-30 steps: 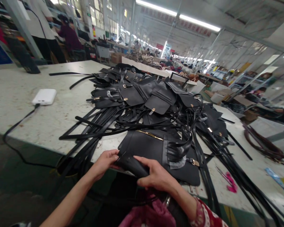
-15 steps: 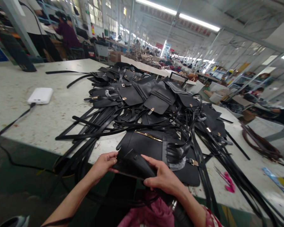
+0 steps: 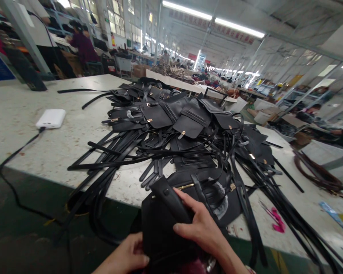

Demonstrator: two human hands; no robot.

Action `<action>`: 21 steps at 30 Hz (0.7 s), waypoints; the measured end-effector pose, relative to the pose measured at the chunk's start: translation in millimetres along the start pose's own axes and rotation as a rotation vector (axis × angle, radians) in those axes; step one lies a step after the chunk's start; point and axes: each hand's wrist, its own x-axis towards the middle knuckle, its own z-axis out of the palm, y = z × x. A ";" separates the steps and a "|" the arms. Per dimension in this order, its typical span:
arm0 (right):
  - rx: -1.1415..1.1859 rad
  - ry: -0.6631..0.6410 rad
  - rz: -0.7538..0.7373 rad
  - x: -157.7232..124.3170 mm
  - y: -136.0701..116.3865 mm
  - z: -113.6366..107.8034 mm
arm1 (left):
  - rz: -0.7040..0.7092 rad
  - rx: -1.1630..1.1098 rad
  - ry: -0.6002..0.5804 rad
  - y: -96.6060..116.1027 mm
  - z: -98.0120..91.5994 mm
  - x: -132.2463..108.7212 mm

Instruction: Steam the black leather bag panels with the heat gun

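Note:
A black leather bag (image 3: 160, 222) is held up at the table's front edge, close to my body. My left hand (image 3: 130, 253) pinches its lower left side, thumb and fingers closed on the edge. My right hand (image 3: 198, 219) grips a folded part on the right, thumb in front and fingers behind. Beyond my right hand, the bag's gold zipper (image 3: 185, 187) and a strip of clear wrapping (image 3: 220, 203) lie on the table side. Past them spreads a heap of black bags (image 3: 193, 120) with flaps, buckles and long straps.
On the worktable (image 3: 85, 152), a white box (image 3: 51, 118) with a black cable sits left. Scissors with pink-wrapped handles (image 3: 277, 220), a coiled brown strap (image 3: 317, 173) and a blue strip (image 3: 334, 217) lie right. Black straps (image 3: 103, 213) hang over the front edge. Co-workers (image 3: 84, 47) sit farther back.
My left hand has moved down toward me, from the bag's upper left to its lower left. The bag has turned and its panel now hangs more upright. My right hand keeps its grip.

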 end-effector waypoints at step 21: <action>0.037 0.276 0.056 -50.8 20.0 -40.1 | 0.386 0.109 0.420 41.7 -8.7 48.0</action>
